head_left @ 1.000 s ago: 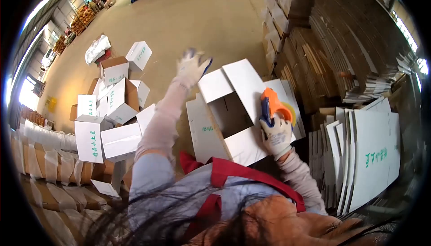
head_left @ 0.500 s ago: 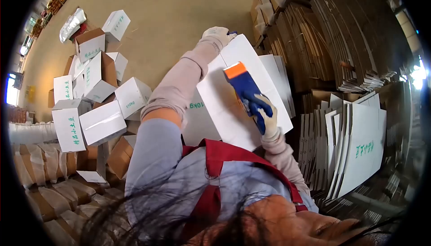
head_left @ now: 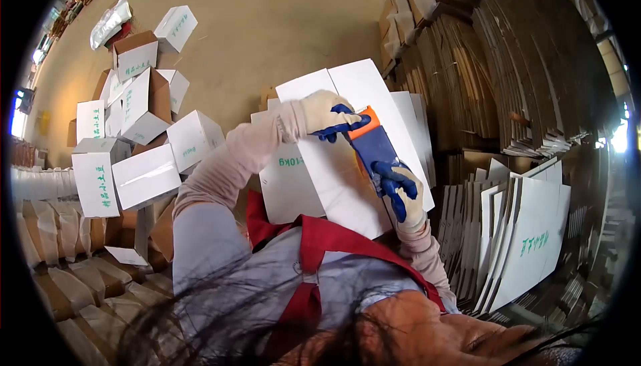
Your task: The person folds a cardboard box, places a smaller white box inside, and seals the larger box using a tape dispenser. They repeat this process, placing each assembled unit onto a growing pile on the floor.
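A white carton [head_left: 347,186] with its top flaps folded together lies before me. My right hand [head_left: 405,189], in a white glove with blue coating, is wrapped around the handle of a blue and orange tape dispenser [head_left: 377,152] held over the carton. My left hand [head_left: 332,117], gloved the same way, has its fingers closed at the dispenser's orange front end. Whether they grip the edge or a strip of tape there is too small to tell. Under and beside the carton are other white cardboard pieces, one printed "10kg" [head_left: 290,186].
At the left, several open and closed white cartons [head_left: 147,182] lie piled on the floor, near a silvery bag [head_left: 111,24]. Flat white cardboard sheets [head_left: 541,239] stand at the right, and brown stacks [head_left: 461,79] rise behind them. Lined brown boxes [head_left: 87,279] fill the lower left.
My left hand has come from the carton's far edge back to the front end of the tape dispenser. The dispenser has shifted slightly right and toward me with my right hand.
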A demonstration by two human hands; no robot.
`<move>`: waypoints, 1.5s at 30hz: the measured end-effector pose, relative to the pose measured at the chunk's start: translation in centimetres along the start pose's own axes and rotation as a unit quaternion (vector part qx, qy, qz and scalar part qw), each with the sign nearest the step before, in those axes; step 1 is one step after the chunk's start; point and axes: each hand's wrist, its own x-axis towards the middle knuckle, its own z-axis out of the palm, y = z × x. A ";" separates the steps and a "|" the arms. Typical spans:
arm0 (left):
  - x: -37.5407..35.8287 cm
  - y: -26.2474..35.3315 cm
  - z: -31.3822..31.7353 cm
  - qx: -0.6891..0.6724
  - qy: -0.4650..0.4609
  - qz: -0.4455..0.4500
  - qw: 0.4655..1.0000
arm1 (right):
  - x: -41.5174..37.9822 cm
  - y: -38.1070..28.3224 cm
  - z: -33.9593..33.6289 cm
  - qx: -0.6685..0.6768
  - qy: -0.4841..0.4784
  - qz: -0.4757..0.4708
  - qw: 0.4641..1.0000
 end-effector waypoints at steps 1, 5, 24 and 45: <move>0.8 -1.8 -0.3 -0.120 -0.051 0.018 0.991 | 0.0 -0.4 0.1 0.019 0.001 -0.001 1.000; 2.2 -5.4 0.9 -0.450 -0.085 -0.025 0.889 | 0.7 -1.2 -0.4 0.016 -0.025 0.034 0.999; 12.6 -4.8 -1.9 0.483 0.225 -0.024 0.846 | 3.0 -2.1 0.4 -0.012 0.037 -0.006 0.999; 4.7 -6.2 -6.8 0.385 0.365 -0.128 0.838 | -13.4 0.6 -5.3 0.087 0.120 0.174 0.974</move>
